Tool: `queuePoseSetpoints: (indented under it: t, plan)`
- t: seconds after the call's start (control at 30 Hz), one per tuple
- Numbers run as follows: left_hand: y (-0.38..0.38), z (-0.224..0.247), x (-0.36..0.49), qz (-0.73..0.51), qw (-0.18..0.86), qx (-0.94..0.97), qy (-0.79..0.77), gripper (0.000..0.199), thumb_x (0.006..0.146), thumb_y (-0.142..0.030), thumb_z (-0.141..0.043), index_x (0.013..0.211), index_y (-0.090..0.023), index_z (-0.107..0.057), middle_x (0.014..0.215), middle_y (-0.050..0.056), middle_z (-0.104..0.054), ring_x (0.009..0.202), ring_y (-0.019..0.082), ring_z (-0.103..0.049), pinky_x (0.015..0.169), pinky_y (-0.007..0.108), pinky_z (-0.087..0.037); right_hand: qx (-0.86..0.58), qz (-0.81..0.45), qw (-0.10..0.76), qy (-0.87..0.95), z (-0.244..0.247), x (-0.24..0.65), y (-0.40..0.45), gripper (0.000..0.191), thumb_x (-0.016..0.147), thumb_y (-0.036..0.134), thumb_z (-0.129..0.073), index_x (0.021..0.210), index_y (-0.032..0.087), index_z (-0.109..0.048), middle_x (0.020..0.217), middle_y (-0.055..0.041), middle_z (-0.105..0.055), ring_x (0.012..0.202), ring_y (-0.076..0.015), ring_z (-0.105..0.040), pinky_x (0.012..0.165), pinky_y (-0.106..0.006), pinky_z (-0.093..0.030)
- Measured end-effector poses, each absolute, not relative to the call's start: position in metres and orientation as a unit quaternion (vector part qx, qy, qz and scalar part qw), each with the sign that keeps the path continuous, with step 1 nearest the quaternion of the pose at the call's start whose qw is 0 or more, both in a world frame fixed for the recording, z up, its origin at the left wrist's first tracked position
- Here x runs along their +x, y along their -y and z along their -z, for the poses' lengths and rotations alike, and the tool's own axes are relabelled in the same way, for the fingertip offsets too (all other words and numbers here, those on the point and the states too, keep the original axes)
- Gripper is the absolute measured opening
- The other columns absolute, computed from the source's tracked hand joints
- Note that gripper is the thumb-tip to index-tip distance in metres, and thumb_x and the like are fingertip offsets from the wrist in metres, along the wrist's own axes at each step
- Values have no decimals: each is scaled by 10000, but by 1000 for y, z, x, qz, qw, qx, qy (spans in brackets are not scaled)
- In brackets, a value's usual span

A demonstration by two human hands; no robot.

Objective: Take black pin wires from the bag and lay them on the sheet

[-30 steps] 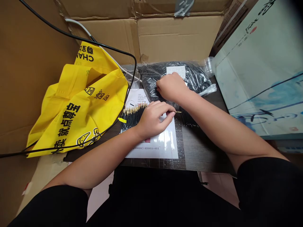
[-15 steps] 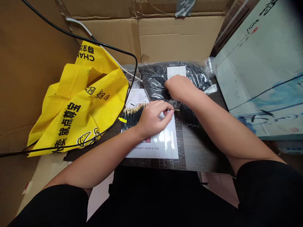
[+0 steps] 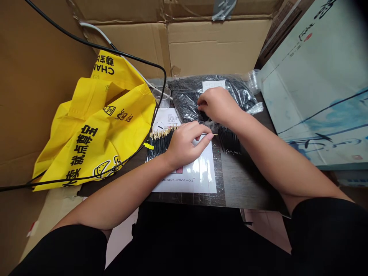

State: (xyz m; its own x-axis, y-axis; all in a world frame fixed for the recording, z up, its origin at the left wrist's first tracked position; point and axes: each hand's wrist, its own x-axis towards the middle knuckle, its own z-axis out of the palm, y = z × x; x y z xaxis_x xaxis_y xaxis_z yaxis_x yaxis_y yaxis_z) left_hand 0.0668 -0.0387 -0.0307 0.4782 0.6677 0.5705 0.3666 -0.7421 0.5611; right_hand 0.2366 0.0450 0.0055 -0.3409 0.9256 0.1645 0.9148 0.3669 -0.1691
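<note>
My left hand [image 3: 186, 143] pinches a thin black wire with a gold tip [image 3: 214, 134], which points right over a printed white sheet [image 3: 201, 176]. Under and beside that hand lies a bundle of black wires with gold pins [image 3: 159, 142], a yellow tag [image 3: 148, 146] among them. My right hand [image 3: 217, 103] is curled in front of a clear plastic bag [image 3: 184, 96] packed with black pieces. Its fingertips point down and are pressed together, and what they hold is hidden. Below the right wrist rests another bundle of black wires [image 3: 230, 140].
A yellow printed bag [image 3: 115, 111] lies at left, with a black cable [image 3: 138, 59] looping over it. Clear plastic cups [image 3: 162, 97] stand behind the sheet, and a stack of cups [image 3: 254, 81] at the back right. Cardboard boxes [image 3: 215, 46] wall the back; a pale painted box [image 3: 322, 96] stands right.
My right hand has shifted slightly left and up by the plastic bag, its fingers lifting a little. My left hand keeps its pinch on the wire almost in place.
</note>
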Motion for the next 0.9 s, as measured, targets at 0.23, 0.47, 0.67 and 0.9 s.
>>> queuePoseSetpoints:
  t: [0.23, 0.47, 0.67, 0.9]
  plan:
    - [37, 32, 67, -408, 162, 843, -310, 187, 952, -341, -566, 896, -203, -679, 729, -10, -591, 693, 104, -530, 699, 258, -417, -532, -60, 264, 802, -23, 246, -6, 216, 935, 244, -493, 1025, 210, -687, 929, -47, -719, 836, -186, -629, 780, -335, -437]
    - [37, 32, 67, -403, 166, 844, -312, 150, 938, -314, -588, 907, -205, -687, 799, -1, -629, 733, 105, -556, 718, 255, -428, -508, -113, 363, 773, -6, 269, 57, 153, 945, 292, -544, 981, 273, -691, 976, -27, -741, 890, -196, -682, 806, -355, -521]
    - [39, 32, 67, -398, 163, 851, -302, 131, 929, -300, -606, 919, -208, -700, 811, -4, -634, 750, 101, -572, 729, 254, -433, -488, -126, 390, 771, 19, 280, 80, 166, 898, 277, -643, 1051, 289, -705, 949, -14, -752, 847, -194, -698, 796, -366, -544]
    - [40, 33, 67, -382, 152, 862, -296, 147, 932, -317, -602, 937, -209, -701, 824, 6, -628, 771, 112, -576, 739, 265, -443, -449, -83, 371, 809, 24, 284, 78, 92, 897, 297, -644, 962, 289, -708, 861, -20, -738, 786, -208, -660, 795, -399, -506]
